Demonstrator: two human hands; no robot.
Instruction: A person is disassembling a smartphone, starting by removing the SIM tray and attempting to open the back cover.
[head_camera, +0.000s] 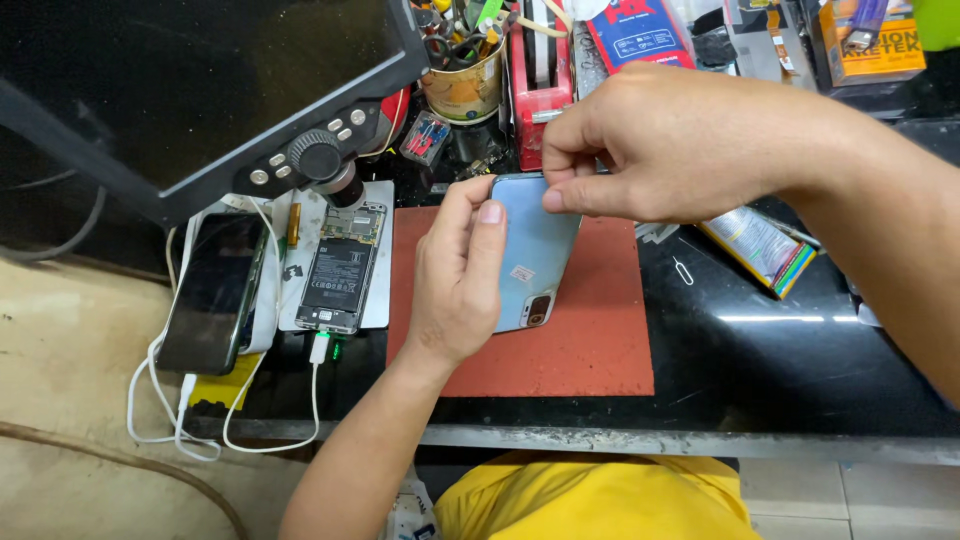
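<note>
My left hand (455, 280) grips a light blue phone (535, 255) by its left edge, back cover up, camera end toward me, just above a red work mat (590, 340). Fingers of my right hand (660, 145) pinch at the phone's far top edge; whether something small sits between them is too fine to tell.
An opened phone (338, 270) with its battery showing lies on a white pad at the left, cabled. A dark phone (212, 292) lies further left. A microscope screen (200, 90) overhangs them. A tool cup (462, 80), red tape dispenser (540, 80) and boxes crowd the back.
</note>
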